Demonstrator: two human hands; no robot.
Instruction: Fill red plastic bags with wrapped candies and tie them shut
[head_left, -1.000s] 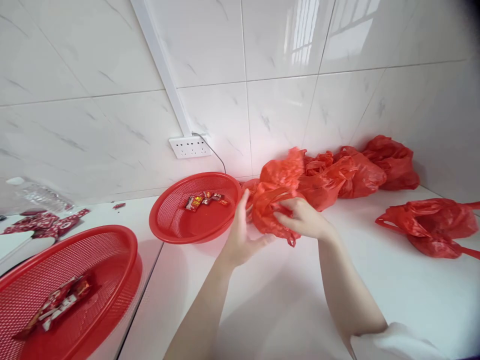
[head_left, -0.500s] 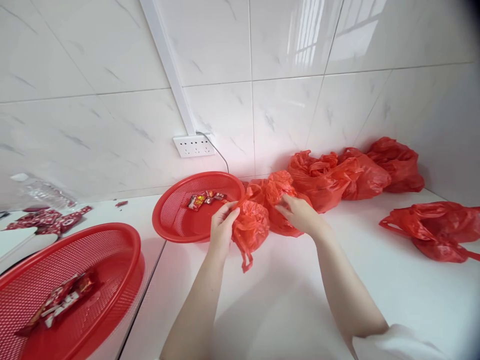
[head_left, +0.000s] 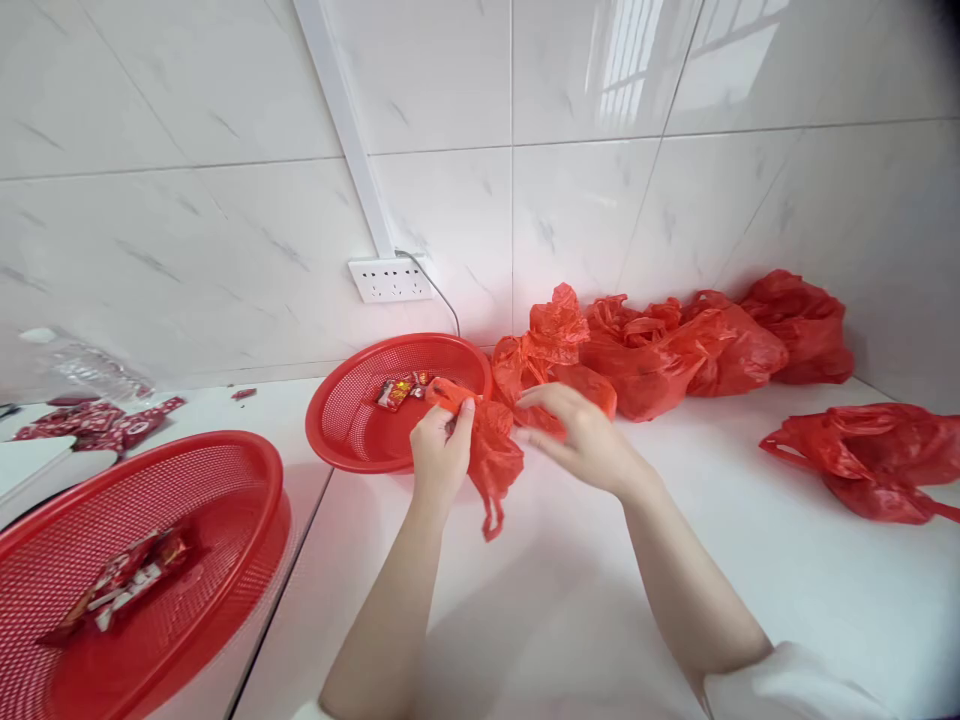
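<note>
Toward the middle of the tabletop (head_left: pixel 360 580), by the far red basket (head_left: pixel 318 440), a crumpled red bag (head_left: pixel 496 462) hangs pinched in the left hand (head_left: pixel 439 448); right hand (head_left: pixel 581 440) just beside, grip loose, fingers parted, contact unclear. Apparent step: handling the thin plastic; next move seems to call for a steady left pinch, light touch from the right

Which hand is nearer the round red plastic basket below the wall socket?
Left. The left hand is by the near right rim of the basket, pinching a crumpled red plastic bag; the right hand is farther right, beyond that bag.
</note>
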